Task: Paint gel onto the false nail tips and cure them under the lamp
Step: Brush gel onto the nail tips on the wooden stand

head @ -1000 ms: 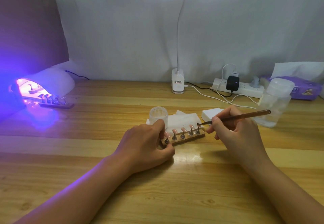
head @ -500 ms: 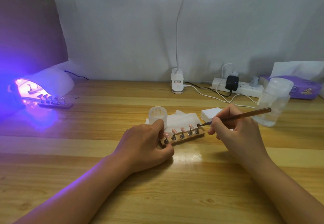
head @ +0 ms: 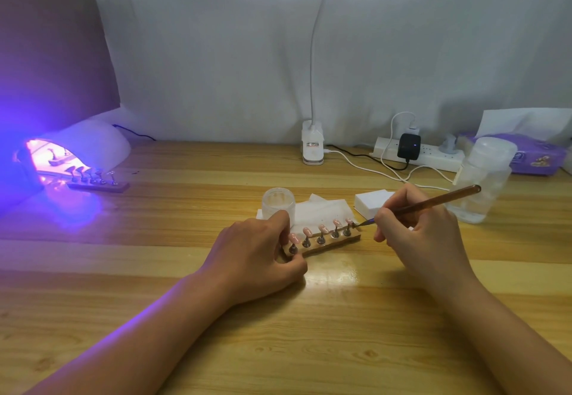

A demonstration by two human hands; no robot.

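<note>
A small wooden holder (head: 337,241) with several pink nail tips (head: 322,228) on metal stands lies at the table's middle. My left hand (head: 260,255) grips the holder's left end between thumb and fingers. My right hand (head: 418,237) pinches a brown brush (head: 433,201), its tip touching the rightmost nail tip. A small open gel jar (head: 278,202) stands just behind the holder. At far left the white curing lamp (head: 93,147) glows purple, with a second holder of nail tips (head: 99,182) at its mouth.
White wipes (head: 325,207) and a white block (head: 370,201) lie behind the holder. A clear plastic bottle (head: 483,184) stands at right, near a power strip (head: 418,155) with cables, a purple tissue pack (head: 538,156), and a clip desk lamp (head: 313,147).
The brush tip has stayed at the rightmost nail tip, shifting only slightly. My left hand keeps its grip on the holder.
</note>
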